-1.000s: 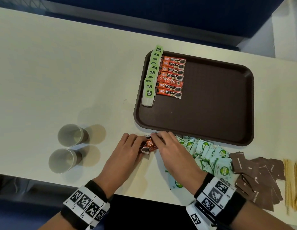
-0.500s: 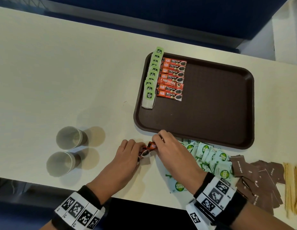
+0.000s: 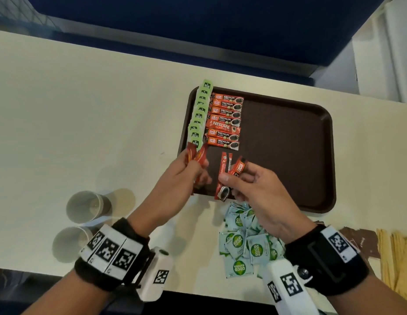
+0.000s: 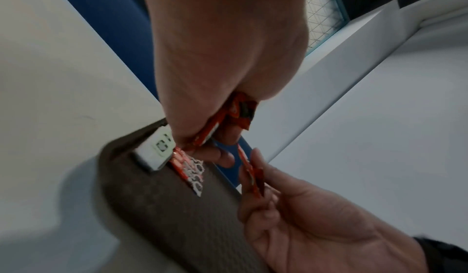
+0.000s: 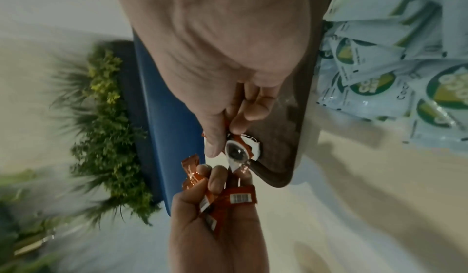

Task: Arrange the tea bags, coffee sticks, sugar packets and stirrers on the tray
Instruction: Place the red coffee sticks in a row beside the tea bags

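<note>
The job looks about partway done. In the head view, the brown tray (image 3: 289,137) sits in the middle right of the picture on the pale table (image 3: 84,110). Along the tray's left edge there is a neat row of green tea bags (image 3: 198,117), one lapping over the next. Just beside them, to the right, is a tidy stack of red coffee sticks (image 3: 225,120) lying flat. So the tea looks finished, and the coffee is begun but not finished. Both hands are busy with more coffee. The left hand (image 3: 177,180), in the middle of the picture, has its fingers curled round a small bunch of loose coffee sticks (image 3: 195,155) over the tray's lower left corner. The right hand (image 3: 259,189) pinches a few more sticks (image 3: 229,173) between thumb and fingers, just above the tray's near edge. I think these go under the red stack next. A lot is still left. The pale sugar packets (image 3: 243,242) lie in a messy heap on the table below the tray, at the bottom middle. Some brown packets (image 3: 359,244) and the yellow stirrers (image 3: 395,258) wait at the bottom right edge, off the tray. Most of the tray is still bare. Two paper cups (image 3: 86,206) stand at the lower left.
</note>
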A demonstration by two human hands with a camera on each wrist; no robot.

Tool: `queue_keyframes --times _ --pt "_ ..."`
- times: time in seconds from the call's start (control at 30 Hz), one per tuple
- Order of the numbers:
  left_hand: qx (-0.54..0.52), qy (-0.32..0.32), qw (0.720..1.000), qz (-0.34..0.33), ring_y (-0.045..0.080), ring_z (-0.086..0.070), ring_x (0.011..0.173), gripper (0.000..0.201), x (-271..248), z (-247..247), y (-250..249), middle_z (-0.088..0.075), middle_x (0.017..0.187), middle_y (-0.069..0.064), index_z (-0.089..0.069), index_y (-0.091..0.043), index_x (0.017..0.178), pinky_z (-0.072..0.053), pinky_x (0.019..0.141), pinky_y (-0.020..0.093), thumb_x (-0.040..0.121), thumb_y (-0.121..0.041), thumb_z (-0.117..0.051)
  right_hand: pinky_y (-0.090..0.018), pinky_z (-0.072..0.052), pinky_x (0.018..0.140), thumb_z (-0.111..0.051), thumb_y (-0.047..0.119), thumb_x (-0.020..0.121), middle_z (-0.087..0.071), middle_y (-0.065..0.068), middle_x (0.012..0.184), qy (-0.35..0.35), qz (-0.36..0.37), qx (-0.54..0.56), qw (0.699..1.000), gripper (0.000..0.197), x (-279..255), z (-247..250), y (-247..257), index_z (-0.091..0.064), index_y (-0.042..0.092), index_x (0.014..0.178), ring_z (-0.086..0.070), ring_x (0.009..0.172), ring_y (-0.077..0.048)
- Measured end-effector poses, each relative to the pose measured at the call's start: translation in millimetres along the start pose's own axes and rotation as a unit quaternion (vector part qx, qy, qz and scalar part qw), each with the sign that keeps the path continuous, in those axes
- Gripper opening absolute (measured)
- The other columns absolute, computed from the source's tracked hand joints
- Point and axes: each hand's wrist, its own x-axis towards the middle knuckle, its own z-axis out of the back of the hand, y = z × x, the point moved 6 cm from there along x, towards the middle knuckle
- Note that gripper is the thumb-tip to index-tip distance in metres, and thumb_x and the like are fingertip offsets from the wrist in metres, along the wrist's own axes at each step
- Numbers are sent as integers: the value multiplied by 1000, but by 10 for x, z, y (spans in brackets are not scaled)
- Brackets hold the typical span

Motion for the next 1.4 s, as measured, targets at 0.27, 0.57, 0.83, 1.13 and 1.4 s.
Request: queue_keyframes --times 0.27,0.57,0.83,1.13,1.4 --pt "-91 -53 994 31 13 -45 57 25 236 -145 -88 -53 68 -1 -62 -12 109 -38 52 26 88 -8 -48 -33 -55 79 -85 22 88 -82 -5 111 29 7 -9 1000 38 81 94 186 -75 20 124 -76 102 -21" --pt "1 -28 999 -15 11 -82 85 17 213 -343 -193 -84 93 -9 -81 -30 108 -68 82 41 93 -39 -83 -28 -60 71 -80 7 92 -83 -8 97 63 17 -91 994 28 146 97 225 -76 17 118 -79 86 -22" --pt "-7 -82 997 6 14 -82 89 4 269 -224 -109 -84 93 -5 -79 -28 99 -66 89 49 96 -27 -81 -28 -59 74 -88 20 86 -80 -16 93 95 1 -95 991 25 207 80 209 -78 14 108 -72 79 -19" --pt "-46 -157 986 11 3 -73 67 8 215 -17 190 -74 69 -14 -77 -29 107 -61 75 35 102 -33 -73 -22 -55 76 -83 17 91 -76 2 92 -17 103 -238 966 15 439 271 286 -74 26 100 -71 87 -11" --pt "-58 -201 977 35 6 -41 44 30 222 276 212 -49 47 -13 -61 -26 74 -38 55 26 100 -29 -75 -38 -52 91 -75 26 97 -64 14 109 -62 223 -502 833 15 837 231 139 -71 31 111 -54 104 -9"
